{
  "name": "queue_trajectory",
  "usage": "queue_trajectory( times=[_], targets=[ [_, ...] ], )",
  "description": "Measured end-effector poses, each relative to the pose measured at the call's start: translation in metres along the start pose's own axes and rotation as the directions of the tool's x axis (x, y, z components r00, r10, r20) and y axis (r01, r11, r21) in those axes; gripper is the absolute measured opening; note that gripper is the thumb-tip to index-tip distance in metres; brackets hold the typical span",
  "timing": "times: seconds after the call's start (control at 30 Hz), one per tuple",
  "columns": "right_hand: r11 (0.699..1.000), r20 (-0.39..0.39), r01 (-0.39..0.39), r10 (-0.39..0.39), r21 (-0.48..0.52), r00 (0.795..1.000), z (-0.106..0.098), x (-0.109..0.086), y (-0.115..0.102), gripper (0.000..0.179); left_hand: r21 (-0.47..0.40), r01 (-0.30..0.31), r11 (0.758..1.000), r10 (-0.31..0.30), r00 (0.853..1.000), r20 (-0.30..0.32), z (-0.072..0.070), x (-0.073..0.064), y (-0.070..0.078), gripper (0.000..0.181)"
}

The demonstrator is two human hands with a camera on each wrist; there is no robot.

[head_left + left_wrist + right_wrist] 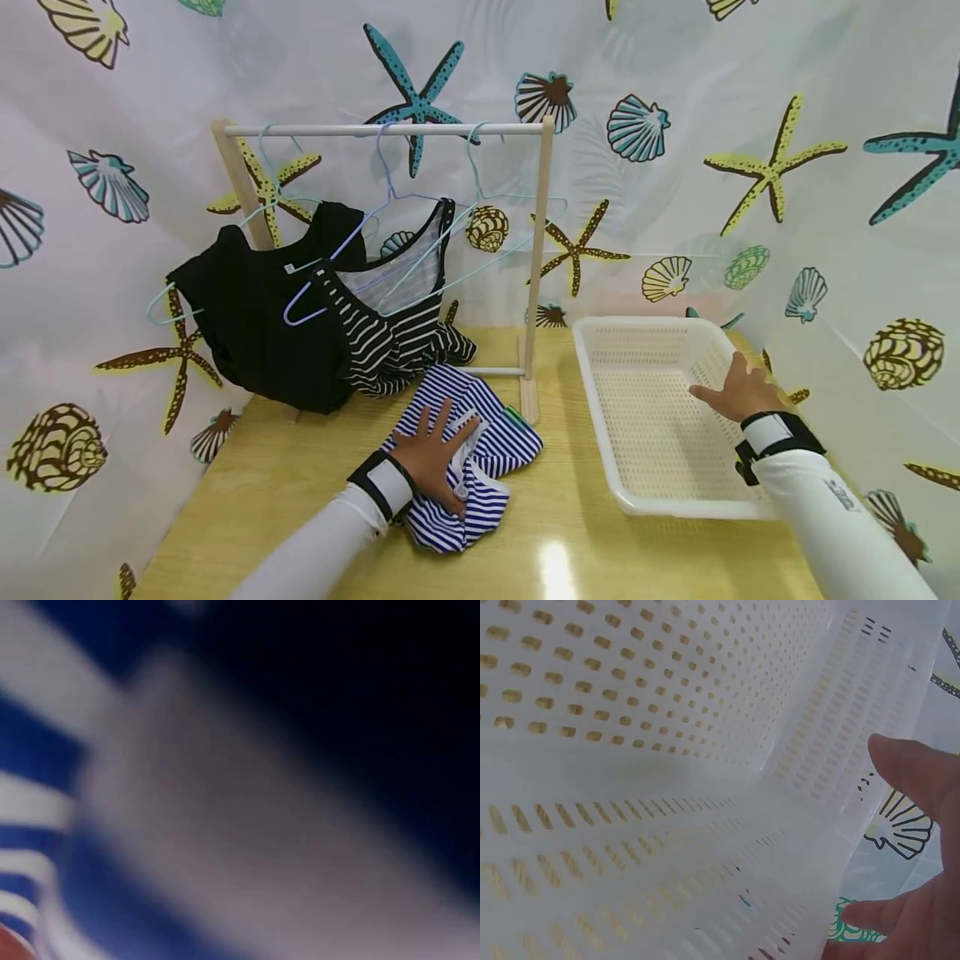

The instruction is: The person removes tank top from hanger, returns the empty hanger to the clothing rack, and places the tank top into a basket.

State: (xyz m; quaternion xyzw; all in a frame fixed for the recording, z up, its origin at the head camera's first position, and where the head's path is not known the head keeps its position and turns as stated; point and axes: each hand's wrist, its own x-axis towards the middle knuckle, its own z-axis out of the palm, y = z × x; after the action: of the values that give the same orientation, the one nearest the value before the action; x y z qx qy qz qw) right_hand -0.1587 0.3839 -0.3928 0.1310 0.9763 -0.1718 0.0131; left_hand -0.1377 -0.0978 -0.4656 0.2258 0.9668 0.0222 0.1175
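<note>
A blue-and-white striped garment (501,440) lies crumpled on the table, with white trim and a small green patch. My left hand (429,460) rests on it with the fingers spread. Blurred stripes of that cloth (37,802) fill much of the left wrist view, and the left fingers are mostly hidden there. At the right side of a white perforated plastic basket (602,429), my right hand (742,393) is held with thumb and fingers apart. The right wrist view shows its thumb (907,765) near the basket wall (667,780); any contact is unclear.
Behind the garment stands a wooden rack with a white rail (337,130). A black top (270,308) and a black-and-white striped camisole (390,342) hang there, beside a bare hanger (480,196). A patterned curtain (675,217) encloses the wooden table (285,483).
</note>
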Motion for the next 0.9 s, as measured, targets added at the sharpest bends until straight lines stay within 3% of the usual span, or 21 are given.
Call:
queue_trajectory(
  times=[0.17,0.37,0.57,0.77,0.9],
  targets=[
    [0.995,-0.083,-0.098,0.096,-0.012,0.992,0.013,-0.005,0.011,0.097,0.013,0.014,1.000,-0.015,0.999,0.041,0.007,0.010,0.007,0.134],
    [0.991,-0.148,-0.131,0.125,-0.034,0.981,0.018,-0.005,0.019,0.094,0.036,0.032,0.999,-0.035,0.995,0.094,0.005,0.015,0.015,0.134],
    [0.987,-0.154,-0.151,0.142,-0.047,0.978,0.017,0.003,0.007,0.089,0.015,0.056,0.998,-0.057,0.988,0.142,-0.009,0.011,0.014,0.130],
    [0.987,-0.172,-0.149,0.136,-0.068,0.976,0.019,0.010,-0.003,0.085,0.023,0.072,0.997,-0.075,0.987,0.142,-0.003,0.015,0.006,0.130],
    [0.984,-0.161,-0.164,0.151,-0.069,0.975,0.018,0.009,0.001,0.085,0.018,0.056,0.998,-0.058,0.987,0.151,-0.005,0.017,0.011,0.130]
  ],
)
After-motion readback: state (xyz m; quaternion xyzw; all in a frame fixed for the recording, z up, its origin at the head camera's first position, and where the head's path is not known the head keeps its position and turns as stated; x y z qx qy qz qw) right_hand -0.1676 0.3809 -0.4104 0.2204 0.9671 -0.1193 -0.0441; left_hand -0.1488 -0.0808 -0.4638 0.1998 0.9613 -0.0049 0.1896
